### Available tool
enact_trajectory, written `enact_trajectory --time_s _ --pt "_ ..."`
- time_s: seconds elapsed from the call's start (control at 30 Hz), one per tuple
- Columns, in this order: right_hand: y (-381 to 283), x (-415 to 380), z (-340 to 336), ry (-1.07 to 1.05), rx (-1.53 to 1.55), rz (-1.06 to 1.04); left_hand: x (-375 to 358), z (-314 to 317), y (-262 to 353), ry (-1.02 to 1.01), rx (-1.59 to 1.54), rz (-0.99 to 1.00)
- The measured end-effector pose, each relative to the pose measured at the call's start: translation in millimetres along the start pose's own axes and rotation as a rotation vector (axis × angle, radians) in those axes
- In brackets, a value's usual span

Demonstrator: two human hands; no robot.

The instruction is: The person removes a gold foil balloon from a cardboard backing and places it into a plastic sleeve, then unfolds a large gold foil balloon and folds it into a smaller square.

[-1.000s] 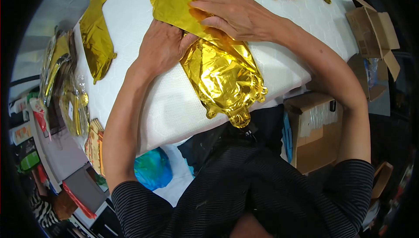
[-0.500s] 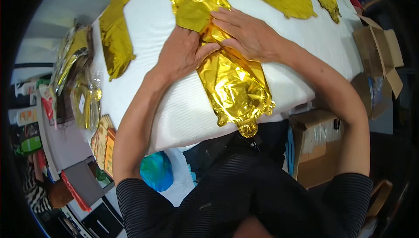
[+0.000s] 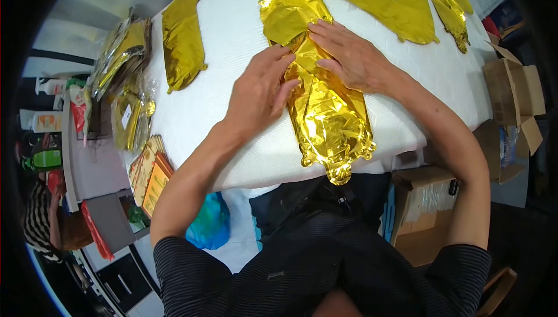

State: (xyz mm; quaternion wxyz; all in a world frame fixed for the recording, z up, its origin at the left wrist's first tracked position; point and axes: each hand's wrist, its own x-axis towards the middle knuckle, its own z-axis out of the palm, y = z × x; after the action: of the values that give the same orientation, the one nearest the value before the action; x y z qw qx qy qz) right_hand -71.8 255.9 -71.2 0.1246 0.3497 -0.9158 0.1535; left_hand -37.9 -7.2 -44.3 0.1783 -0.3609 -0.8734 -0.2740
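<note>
A shiny gold foil balloon [image 3: 334, 122], deflated and folded into a long strip, lies on the white-covered table [image 3: 232, 163]. Its scalloped end with a rounded tab hangs at the table's front edge. My right hand [image 3: 354, 58] rests on the foil's right side, fingers stretched out and lying flat. On the left side, my left hand [image 3: 258, 90] has its thumb apart from the fingers. Those fingertips reach the foil's edge near a folded flap, and part of them is hidden there.
Other flat gold foil balloons [image 3: 185, 38] lie at the table's left and far right. Plastic-wrapped gold packs [image 3: 125, 55] hang over the left edge. Cardboard boxes [image 3: 514, 93] stand at the right, another box [image 3: 424, 218] below the table. A blue bag [image 3: 212, 224] sits below left.
My left hand has drawn back to the left, its thumb coming off the foil. My right hand stays on the balloon. The whole view has shifted slightly.
</note>
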Motion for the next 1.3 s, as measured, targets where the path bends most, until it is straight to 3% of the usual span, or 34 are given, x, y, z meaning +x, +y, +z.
enact_trajectory --time_s 0.07,0.4,0.6,0.9,1.3 --pt "2 0 -2 0.008 0.005 0.005 10 5 3 -0.048 0.046 0.118" --pt "2 -1 -1 0.006 0.031 -0.015 23 1 4 -0.133 0.292 0.334" --pt "4 0 0 0.008 0.034 -0.028 24 11 -8 -0.339 0.233 0.26" --pt "4 -6 -16 -0.044 0.09 -0.061 19 14 -9 -0.323 0.157 0.18" --pt "-47 -100 -59 -0.205 0.146 -0.084 17 18 -13 -0.315 0.192 0.225"
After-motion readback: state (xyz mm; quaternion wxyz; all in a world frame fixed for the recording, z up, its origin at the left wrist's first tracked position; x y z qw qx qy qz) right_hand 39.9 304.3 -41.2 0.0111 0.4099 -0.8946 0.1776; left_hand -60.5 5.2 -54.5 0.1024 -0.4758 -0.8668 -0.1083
